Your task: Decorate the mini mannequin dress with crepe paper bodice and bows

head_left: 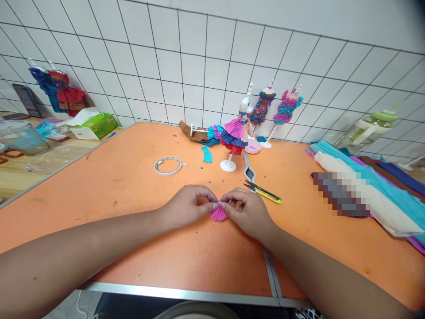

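Between my two hands is a small pleated fan of pink crepe paper [218, 214], its folds spreading downward toward me. My left hand [191, 204] pinches its gathered top between thumb and forefinger. From the other side my right hand [247, 210] pinches the same gathered point. Just beyond my right hand lie yellow-handled thread snips [265, 193]. A small mannequin [234, 133] on a white stand wears tiers of pink, blue and red crepe paper behind the hands. To the left of it rests a roll of narrow tape [168, 165].
Crepe paper sheets [365, 177] and a blurred-out dark object [341, 195] lie at right, near a green-lidded bottle [368, 128]. More dressed mannequins [287, 108] stand by the tiled wall. A tissue pack [96, 125] and a glass jar [23, 137] sit on the left table.
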Demonstrator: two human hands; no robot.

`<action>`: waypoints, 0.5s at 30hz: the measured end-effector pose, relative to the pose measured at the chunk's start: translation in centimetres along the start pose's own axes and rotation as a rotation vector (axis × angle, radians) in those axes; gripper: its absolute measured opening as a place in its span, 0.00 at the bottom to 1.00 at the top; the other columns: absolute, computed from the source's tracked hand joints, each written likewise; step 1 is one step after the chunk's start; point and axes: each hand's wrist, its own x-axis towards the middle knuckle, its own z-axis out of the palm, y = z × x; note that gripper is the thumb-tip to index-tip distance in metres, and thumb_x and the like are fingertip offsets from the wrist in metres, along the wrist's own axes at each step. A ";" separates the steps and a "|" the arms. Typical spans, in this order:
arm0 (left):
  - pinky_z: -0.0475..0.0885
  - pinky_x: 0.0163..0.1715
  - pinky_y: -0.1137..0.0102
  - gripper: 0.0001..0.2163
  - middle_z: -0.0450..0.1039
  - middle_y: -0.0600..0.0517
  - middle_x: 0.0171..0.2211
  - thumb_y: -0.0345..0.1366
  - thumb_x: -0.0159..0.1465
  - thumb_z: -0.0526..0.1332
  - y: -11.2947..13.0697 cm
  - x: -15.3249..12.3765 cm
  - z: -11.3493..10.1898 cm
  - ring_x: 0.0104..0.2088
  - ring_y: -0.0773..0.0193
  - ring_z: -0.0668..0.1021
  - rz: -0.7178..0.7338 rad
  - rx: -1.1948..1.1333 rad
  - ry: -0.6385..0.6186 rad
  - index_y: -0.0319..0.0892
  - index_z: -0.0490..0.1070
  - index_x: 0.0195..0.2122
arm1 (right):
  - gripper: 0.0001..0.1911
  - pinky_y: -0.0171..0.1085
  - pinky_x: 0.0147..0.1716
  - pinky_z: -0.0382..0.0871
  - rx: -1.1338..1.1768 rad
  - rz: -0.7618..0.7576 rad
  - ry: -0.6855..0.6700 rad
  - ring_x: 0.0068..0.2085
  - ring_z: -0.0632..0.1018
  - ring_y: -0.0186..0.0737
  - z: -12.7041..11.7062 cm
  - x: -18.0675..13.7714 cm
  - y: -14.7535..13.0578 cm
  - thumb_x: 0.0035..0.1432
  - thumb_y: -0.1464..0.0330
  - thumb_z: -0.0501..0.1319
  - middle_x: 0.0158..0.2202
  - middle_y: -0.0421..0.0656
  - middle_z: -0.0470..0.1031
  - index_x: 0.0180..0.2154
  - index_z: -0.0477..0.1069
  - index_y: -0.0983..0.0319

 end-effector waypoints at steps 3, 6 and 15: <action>0.71 0.39 0.69 0.07 0.79 0.52 0.32 0.39 0.58 0.63 -0.2 0.1 0.0 0.36 0.60 0.78 0.009 0.013 -0.023 0.42 0.77 0.30 | 0.03 0.35 0.28 0.65 0.003 0.025 -0.047 0.30 0.75 0.36 -0.1 0.0 0.1 0.53 0.67 0.63 0.28 0.39 0.77 0.29 0.76 0.57; 0.71 0.39 0.68 0.08 0.79 0.51 0.32 0.41 0.59 0.63 -0.4 0.4 -0.1 0.36 0.60 0.78 -0.020 -0.029 -0.017 0.42 0.77 0.31 | 0.04 0.36 0.33 0.69 0.125 0.083 -0.066 0.34 0.77 0.38 -0.3 0.2 0.1 0.53 0.66 0.63 0.32 0.40 0.79 0.31 0.76 0.58; 0.71 0.38 0.66 0.12 0.78 0.50 0.31 0.45 0.58 0.63 -0.4 0.6 -0.4 0.33 0.60 0.77 -0.093 -0.204 0.009 0.39 0.76 0.31 | 0.10 0.39 0.39 0.72 0.394 0.232 -0.107 0.39 0.78 0.40 -0.2 0.5 -0.1 0.53 0.64 0.63 0.37 0.44 0.79 0.37 0.74 0.62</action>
